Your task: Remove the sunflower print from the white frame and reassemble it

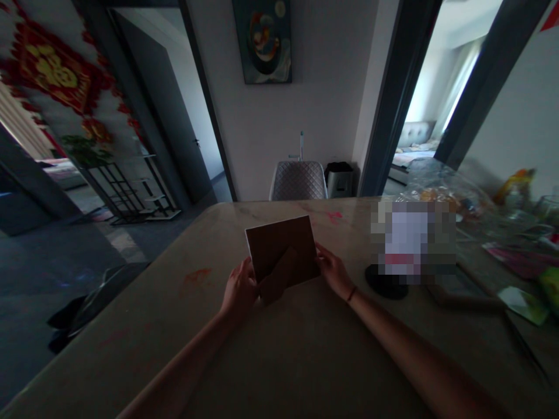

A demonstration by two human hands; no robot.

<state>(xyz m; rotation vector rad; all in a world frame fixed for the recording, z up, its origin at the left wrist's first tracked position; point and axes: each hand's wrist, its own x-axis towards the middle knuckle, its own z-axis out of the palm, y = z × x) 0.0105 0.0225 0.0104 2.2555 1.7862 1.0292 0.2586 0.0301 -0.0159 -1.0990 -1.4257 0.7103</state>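
Note:
Between my two hands is a picture frame [279, 244], its brown back towards me and a fold-out stand flap [279, 276] angled down from it. My left hand [241, 286] is closed on the frame's lower left edge. On the right edge, my right hand [334, 269] grips it with the fingers partly behind the board; a thin band circles that wrist. The frame is held tilted up over the marble-look table [196, 337]. Its front side is hidden from me.
Right of my hands stand a black round base [388, 282] and a blurred-out item. A dark flat tray-like object [467, 288], a dark thin stick [528, 349] and clear plastic bags [449, 180] crowd the right side. A quilted chair [299, 180] stands beyond the table's far edge.

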